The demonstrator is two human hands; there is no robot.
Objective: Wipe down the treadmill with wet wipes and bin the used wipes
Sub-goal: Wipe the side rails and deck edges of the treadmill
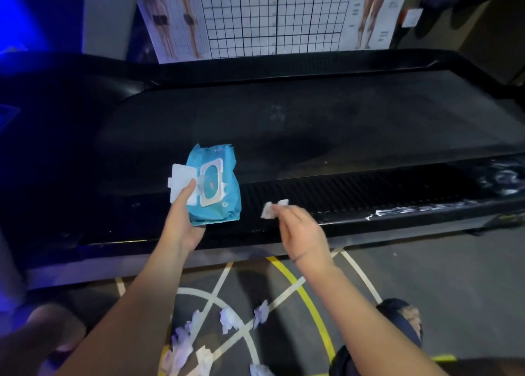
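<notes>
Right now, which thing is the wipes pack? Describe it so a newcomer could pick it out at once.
Start at the long black treadmill that crosses the view. At its near edge, left of centre, the left hand holds the wipes pack from below. It is the only bright blue thing here, soft and crinkled, its white flip lid hanging open, unlike the pale crumpled wipes on the floor.

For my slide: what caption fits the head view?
Left hand holds open blue wipes pack; right hand pinches small white wipe.

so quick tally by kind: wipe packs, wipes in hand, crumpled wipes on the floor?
Wipe pack, lid open, in left hand: 1
Wipe in right hand: 1
Crumpled wipes on floor: about 7, some clumped or cut off
Total: about 9
</notes>
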